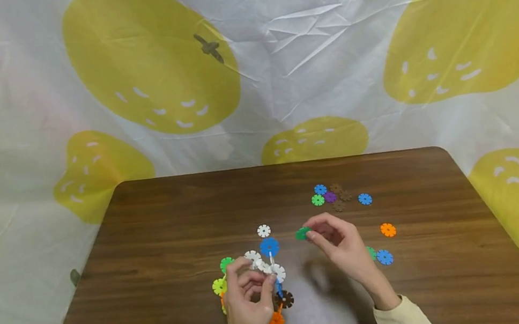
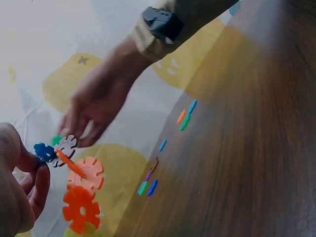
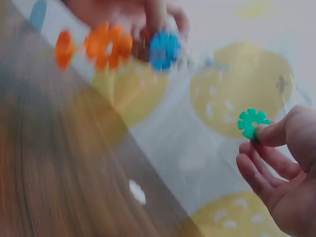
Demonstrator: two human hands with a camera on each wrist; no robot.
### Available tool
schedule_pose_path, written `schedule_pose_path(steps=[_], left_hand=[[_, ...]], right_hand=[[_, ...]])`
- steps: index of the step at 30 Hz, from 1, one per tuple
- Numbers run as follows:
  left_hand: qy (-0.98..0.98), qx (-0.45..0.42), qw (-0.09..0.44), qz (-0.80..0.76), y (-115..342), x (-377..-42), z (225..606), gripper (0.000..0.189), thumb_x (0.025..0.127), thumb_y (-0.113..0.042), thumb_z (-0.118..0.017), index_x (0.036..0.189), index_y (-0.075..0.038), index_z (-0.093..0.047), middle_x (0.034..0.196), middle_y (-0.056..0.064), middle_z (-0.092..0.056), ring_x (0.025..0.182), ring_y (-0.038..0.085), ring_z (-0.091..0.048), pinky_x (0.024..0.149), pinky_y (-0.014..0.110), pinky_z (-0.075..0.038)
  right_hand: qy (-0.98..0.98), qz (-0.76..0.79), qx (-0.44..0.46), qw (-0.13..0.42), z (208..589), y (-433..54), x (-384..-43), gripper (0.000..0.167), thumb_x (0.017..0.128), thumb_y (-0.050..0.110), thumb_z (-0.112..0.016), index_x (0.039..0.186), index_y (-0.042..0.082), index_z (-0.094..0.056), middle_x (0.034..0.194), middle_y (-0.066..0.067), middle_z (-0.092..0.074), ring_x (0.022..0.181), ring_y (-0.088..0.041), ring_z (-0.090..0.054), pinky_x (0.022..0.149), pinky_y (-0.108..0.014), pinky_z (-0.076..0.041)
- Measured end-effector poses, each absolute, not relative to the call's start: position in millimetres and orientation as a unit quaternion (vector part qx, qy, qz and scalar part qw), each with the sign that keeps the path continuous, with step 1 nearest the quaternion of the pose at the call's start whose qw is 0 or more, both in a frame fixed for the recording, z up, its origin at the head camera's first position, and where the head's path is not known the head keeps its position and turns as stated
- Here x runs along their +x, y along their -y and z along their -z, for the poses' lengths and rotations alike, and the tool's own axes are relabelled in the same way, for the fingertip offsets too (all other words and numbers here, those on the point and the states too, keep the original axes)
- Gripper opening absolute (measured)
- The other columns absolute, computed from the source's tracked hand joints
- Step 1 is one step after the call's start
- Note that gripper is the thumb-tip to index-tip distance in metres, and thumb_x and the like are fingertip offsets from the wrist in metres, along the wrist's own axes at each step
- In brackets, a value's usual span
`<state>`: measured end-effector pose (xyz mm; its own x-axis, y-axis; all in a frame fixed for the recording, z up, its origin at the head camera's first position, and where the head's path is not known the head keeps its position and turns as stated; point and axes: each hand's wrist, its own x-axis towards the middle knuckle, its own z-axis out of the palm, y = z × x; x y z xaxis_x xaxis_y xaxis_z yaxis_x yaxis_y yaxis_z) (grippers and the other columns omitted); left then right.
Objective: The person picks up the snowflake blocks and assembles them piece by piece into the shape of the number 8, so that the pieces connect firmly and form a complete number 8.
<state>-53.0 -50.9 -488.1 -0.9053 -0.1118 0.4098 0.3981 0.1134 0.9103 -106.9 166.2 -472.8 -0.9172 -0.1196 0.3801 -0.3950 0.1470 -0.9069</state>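
Observation:
My left hand (image 1: 250,306) grips a joined chain of notched plastic discs. White discs (image 1: 278,272), a blue disc (image 1: 269,246), a brown disc (image 1: 286,299) and an orange disc (image 1: 276,320) show on its right side. Green (image 1: 226,264) and yellow-green (image 1: 218,286) discs stick out on its left; part of the chain is hidden behind the fingers. Between thumb and fingertips, my right hand (image 1: 343,246) pinches a single green disc (image 3: 254,123), held apart from the chain. Orange discs (image 2: 82,210) hang from the chain in the left wrist view.
A loose white disc (image 1: 263,230) lies on the brown wooden table (image 1: 167,238) beyond the chain. Farther back on the right is a cluster with a purple disc (image 1: 330,197) and several others. An orange disc (image 1: 388,230) and a blue disc (image 1: 385,257) lie right of my right hand.

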Motion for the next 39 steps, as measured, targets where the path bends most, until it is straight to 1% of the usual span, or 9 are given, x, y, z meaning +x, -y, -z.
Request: schedule_pose_path(steps=[3, 5, 9, 16, 18, 22, 30, 35, 39], left_hand=[[0.727, -0.122, 0.174, 0.653, 51.0, -52.4, 487.0, 0.068, 0.082, 0.011, -0.076, 0.142, -0.009, -0.051, 0.076, 0.006, -0.067, 0.067, 0.009, -0.065, 0.062, 0.022, -0.059], [0.734, -0.127, 0.157, 0.649, 51.7, -52.3, 485.9, 0.073, 0.083, 0.01, -0.076, 0.147, -0.013, -0.05, 0.076, 0.004, -0.067, 0.066, 0.008, -0.065, 0.063, 0.022, -0.06], [0.745, -0.132, 0.149, 0.636, 53.2, -52.3, 485.2, 0.067, 0.083, 0.008, -0.076, 0.144, -0.011, -0.056, 0.075, 0.003, -0.068, 0.066, 0.007, -0.066, 0.062, 0.022, -0.06], [0.745, -0.135, 0.148, 0.636, 52.8, -52.1, 486.6, 0.063, 0.082, 0.009, -0.076, 0.139, -0.013, -0.061, 0.076, 0.004, -0.069, 0.066, 0.009, -0.067, 0.062, 0.021, -0.06], [0.744, -0.131, 0.141, 0.64, 52.8, -52.1, 486.5, 0.062, 0.083, 0.009, -0.076, 0.138, -0.014, -0.061, 0.077, 0.004, -0.069, 0.066, 0.008, -0.067, 0.062, 0.022, -0.06], [0.74, -0.116, 0.117, 0.652, 53.1, -52.3, 485.3, 0.06, 0.084, 0.008, -0.076, 0.138, -0.014, -0.063, 0.078, 0.003, -0.069, 0.067, 0.007, -0.067, 0.063, 0.023, -0.061], [0.718, -0.097, 0.066, 0.686, 54.0, -51.5, 481.4, 0.055, 0.087, 0.005, -0.074, 0.138, -0.012, -0.062, 0.082, 0.008, -0.067, 0.071, 0.006, -0.064, 0.064, 0.023, -0.061], [0.711, -0.094, 0.023, 0.696, 53.6, -52.0, 478.5, 0.057, 0.088, 0.003, -0.073, 0.142, -0.011, -0.059, 0.082, 0.01, -0.064, 0.069, 0.005, -0.061, 0.064, 0.021, -0.059], [0.691, -0.1, -0.003, 0.716, 54.5, -53.6, 477.8, 0.058, 0.088, 0.004, -0.073, 0.142, -0.005, -0.057, 0.08, 0.017, -0.061, 0.068, 0.003, -0.059, 0.064, 0.017, -0.057]], right_hand=[[0.714, -0.663, 0.202, 0.099, 465.7, -154.7, -106.6, 0.014, 0.096, -0.008, -0.061, 0.109, -0.004, -0.065, 0.096, -0.015, -0.073, 0.086, -0.011, -0.073, 0.078, -0.027, -0.062], [0.698, -0.676, 0.215, 0.096, 464.5, -149.1, -107.4, 0.014, 0.096, -0.009, -0.059, 0.109, -0.006, -0.064, 0.097, -0.014, -0.073, 0.087, -0.013, -0.073, 0.079, -0.029, -0.062], [0.681, -0.685, 0.24, 0.096, 466.5, -140.6, -109.5, 0.015, 0.095, -0.012, -0.058, 0.109, -0.008, -0.063, 0.098, -0.016, -0.07, 0.088, -0.018, -0.072, 0.079, -0.032, -0.062], [0.677, -0.685, 0.248, 0.108, 467.5, -135.4, -109.5, 0.013, 0.095, -0.013, -0.058, 0.108, -0.012, -0.061, 0.099, -0.019, -0.067, 0.09, -0.014, -0.072, 0.078, -0.033, -0.062], [0.675, -0.685, 0.249, 0.111, 467.2, -134.9, -109.1, 0.013, 0.095, -0.013, -0.058, 0.107, -0.011, -0.062, 0.099, -0.019, -0.067, 0.089, -0.015, -0.072, 0.078, -0.032, -0.062], [0.674, -0.685, 0.253, 0.111, 467.0, -134.7, -108.8, 0.014, 0.094, -0.014, -0.059, 0.107, -0.008, -0.063, 0.099, -0.018, -0.065, 0.089, -0.019, -0.072, 0.078, -0.031, -0.062], [0.679, -0.683, 0.25, 0.098, 467.0, -134.6, -109.1, 0.013, 0.095, -0.011, -0.059, 0.105, -0.006, -0.067, 0.1, -0.017, -0.064, 0.088, -0.025, -0.07, 0.079, -0.036, -0.062], [0.682, -0.68, 0.254, 0.09, 468.6, -135.6, -109.1, 0.014, 0.095, -0.012, -0.058, 0.104, -0.006, -0.067, 0.1, -0.015, -0.065, 0.087, -0.025, -0.069, 0.078, -0.035, -0.063], [0.68, -0.679, 0.259, 0.094, 467.8, -136.1, -107.6, 0.012, 0.095, -0.013, -0.058, 0.103, -0.01, -0.067, 0.1, -0.016, -0.064, 0.087, -0.025, -0.069, 0.078, -0.034, -0.063]])
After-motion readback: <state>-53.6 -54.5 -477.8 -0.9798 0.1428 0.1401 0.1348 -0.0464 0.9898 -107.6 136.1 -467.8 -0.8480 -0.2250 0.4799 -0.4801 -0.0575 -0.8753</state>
